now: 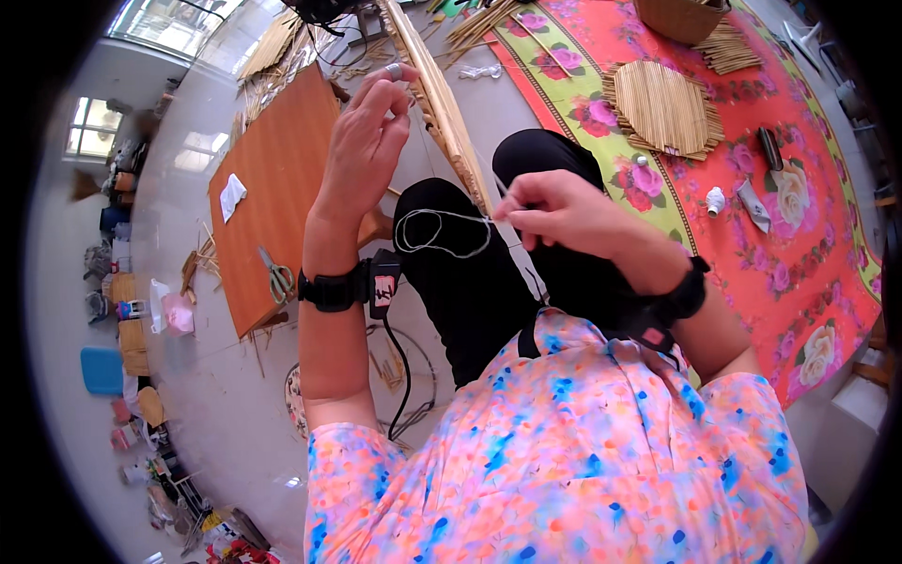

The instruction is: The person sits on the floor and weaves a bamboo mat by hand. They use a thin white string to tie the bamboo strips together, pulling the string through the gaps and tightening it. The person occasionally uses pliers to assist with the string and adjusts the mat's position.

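One straw bundle (442, 113) slants away from between my knees (550, 155); its thread (440, 247) loops over my left thigh (451, 296), so I'd best draw it evenly, free of snags. My right hand (559, 211) pinches thread by the near end; my left hand (366, 141) curls beside the bundle, its grip unclear. Scissors (277, 277) lie on the table (282, 169).

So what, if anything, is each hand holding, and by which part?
The right hand seems to pinch the white thread beside the lower tip of the straw bundle. Whether the left hand, at the bundle's edge, grips anything cannot be told.
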